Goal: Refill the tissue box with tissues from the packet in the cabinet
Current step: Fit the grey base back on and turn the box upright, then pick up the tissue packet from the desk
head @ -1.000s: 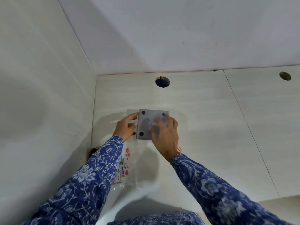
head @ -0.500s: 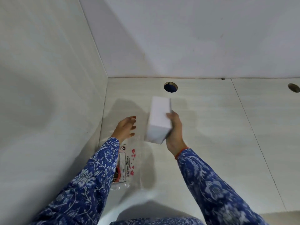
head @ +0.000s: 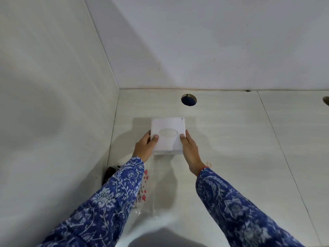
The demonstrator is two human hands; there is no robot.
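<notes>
A pale tiled table [head: 222, 157] meets two plain white walls in a corner at the left. One white square tissue box [head: 167, 136] sits near that corner, its top face turned up toward the camera, with a single oval opening in the middle. The oval's long axis runs left to right; white tissue shows inside it, flush with the opening.

Two hands hold the box from opposite sides. The left hand [head: 145, 148] grips the left edge, thumb lying on the top face beside the oval. The right hand [head: 189, 148] presses the right edge, thumb tip also on top. Both arms wear blue sleeves [head: 236, 207] with a white floral print, and a thin red thread circles the right wrist.

Just nearer the camera than the box, one clear plastic packet [head: 151, 193] with small red markings lies flat on the table, partly hidden under the left sleeve. A small dark object [head: 110, 172] rests against the left wall beside it; what it is cannot be told.

Beyond the box, one round hole [head: 188, 100] with a dark blue interior is cut into the table, clear of the box. A second hole [head: 326, 100] is cropped by the right edge.
</notes>
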